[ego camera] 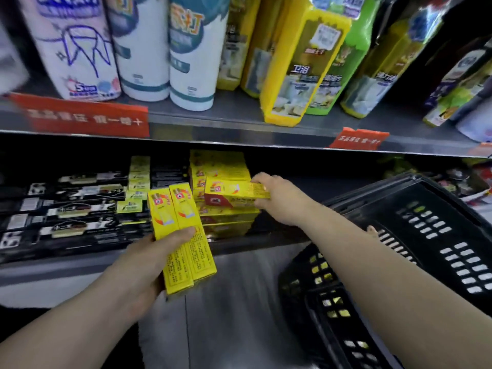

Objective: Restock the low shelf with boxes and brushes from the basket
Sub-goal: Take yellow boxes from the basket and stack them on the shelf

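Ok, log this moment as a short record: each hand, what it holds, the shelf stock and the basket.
left hand: grips two yellow boxes side by side, in front of the low shelf
right hand: grips one yellow box, lying flat, at the top of the yellow stack
low shelf stock: yellow stack in the middle, boxed brushes to its left
basket: black, at right; yellow items show through its slots
upper shelf: bottles and pouches
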`<action>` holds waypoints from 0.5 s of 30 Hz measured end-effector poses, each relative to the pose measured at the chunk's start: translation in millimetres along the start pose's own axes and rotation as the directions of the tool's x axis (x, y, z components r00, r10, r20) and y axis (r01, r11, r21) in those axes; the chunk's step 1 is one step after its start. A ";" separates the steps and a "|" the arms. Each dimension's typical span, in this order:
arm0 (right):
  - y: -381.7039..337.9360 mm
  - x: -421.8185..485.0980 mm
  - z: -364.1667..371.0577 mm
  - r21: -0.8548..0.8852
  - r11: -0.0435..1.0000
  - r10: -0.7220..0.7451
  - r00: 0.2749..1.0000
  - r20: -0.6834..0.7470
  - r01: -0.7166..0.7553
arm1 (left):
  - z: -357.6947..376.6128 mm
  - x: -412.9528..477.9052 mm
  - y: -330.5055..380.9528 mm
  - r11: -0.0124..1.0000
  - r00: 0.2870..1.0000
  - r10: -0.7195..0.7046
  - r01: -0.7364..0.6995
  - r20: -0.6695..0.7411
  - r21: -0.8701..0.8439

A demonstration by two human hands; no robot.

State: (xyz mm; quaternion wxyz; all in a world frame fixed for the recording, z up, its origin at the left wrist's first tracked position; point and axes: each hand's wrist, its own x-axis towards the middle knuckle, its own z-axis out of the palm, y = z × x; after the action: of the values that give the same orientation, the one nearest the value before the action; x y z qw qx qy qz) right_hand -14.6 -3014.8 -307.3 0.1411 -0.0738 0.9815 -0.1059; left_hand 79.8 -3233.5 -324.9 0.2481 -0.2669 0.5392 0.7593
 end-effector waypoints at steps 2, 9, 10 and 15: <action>2.7 14.4 8.5 -0.021 0.999 0.025 0.999 0.025 -0.024 | -9.0 3.2 2.1 1.000 0.999 0.014 -0.015 -0.033 -0.026; 11.3 27.4 24.7 0.101 0.995 -0.004 0.997 0.082 -0.004 | -13.8 19.3 5.4 0.996 0.997 0.060 -0.062 -0.048 -0.059; 12.4 26.6 26.3 0.132 0.991 -0.011 0.997 0.072 0.002 | -13.2 22.1 4.8 0.997 0.997 0.060 -0.062 -0.052 -0.039; 15.7 23.0 32.8 0.218 0.976 -0.014 0.999 0.036 0.006 | -12.5 32.6 2.0 0.999 0.996 0.032 -0.033 -0.080 -0.004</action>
State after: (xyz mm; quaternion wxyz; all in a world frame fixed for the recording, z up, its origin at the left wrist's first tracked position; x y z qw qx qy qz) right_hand -28.7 -3009.8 -347.7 0.1662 -0.0648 0.9609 -0.2120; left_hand 56.2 -3243.2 -349.0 0.2132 -0.2889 0.5509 0.7534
